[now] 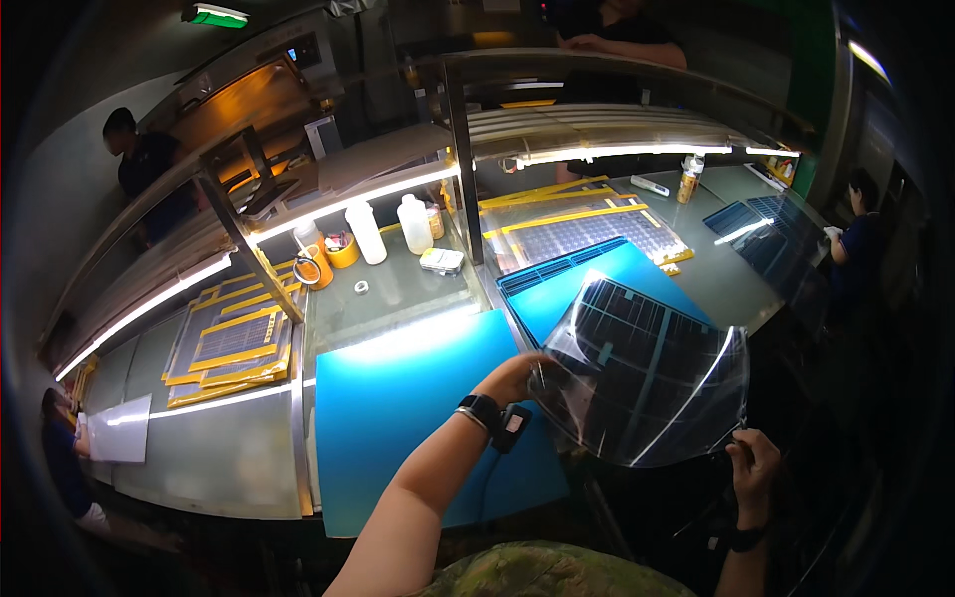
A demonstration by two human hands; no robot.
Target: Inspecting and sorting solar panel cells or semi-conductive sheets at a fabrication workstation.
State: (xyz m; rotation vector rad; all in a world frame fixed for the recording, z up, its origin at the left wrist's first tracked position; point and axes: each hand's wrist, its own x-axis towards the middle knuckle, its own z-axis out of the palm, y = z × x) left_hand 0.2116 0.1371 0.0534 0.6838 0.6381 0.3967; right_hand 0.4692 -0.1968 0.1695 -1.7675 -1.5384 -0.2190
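A clear, glossy film sheet [637, 378] with a dark printed grid pattern is held up and bowed between my two hands. My left hand [512, 383] pinches its near left corner, with a watch and a small dark device at the wrist. On the opposite side, my right hand [753, 460] grips the lower right corner. Beneath my left forearm lies a large blue sheet [398, 408] on the bench. Behind the film, another blue sheet [557, 308] rests on a dark-patterned sheet, partly covered by the film.
White bottles [366, 234], a tape roll [313, 269] and a small box [442, 261] stand under the lit shelf. Yellow-edged film frames [234, 338] lie left, more [597, 234] at back. A spray can [689, 179] stands at back right. Other people work around the benches.
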